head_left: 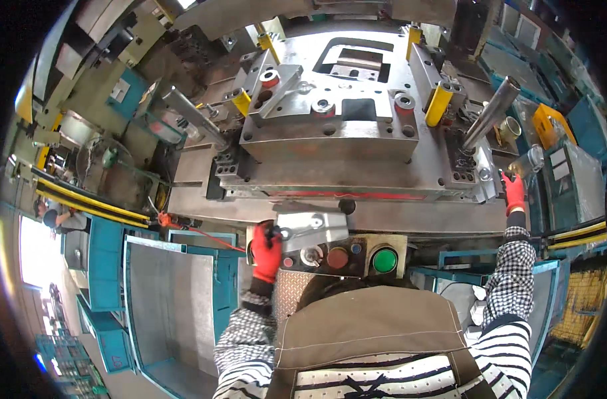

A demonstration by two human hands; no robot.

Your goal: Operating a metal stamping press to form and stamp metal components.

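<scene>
My left hand (267, 255), in a red glove with dark finger parts, is closed on the left end of a bent sheet-metal part (320, 227). This silvery part has round holes and hangs above the control box, in front of the press bed. Out to the right, my right hand (515, 193), also red-gloved, reaches to the end of the bed. Its fingers close at the edge of a second shiny sheet-metal part (484, 175), which stands tilted beside the die; the grip itself is small and partly hidden. A clear jar (531, 160) is just beyond that hand.
Ahead is the steel die (330, 156) with metal guide posts (493, 113) and yellow blocks (439, 104). The control box has a green button (384, 261) and other knobs. A blue-framed bin (177, 299) stands left. Yellow-black bars (94, 199) flank the press. Another person (58, 217) is far left.
</scene>
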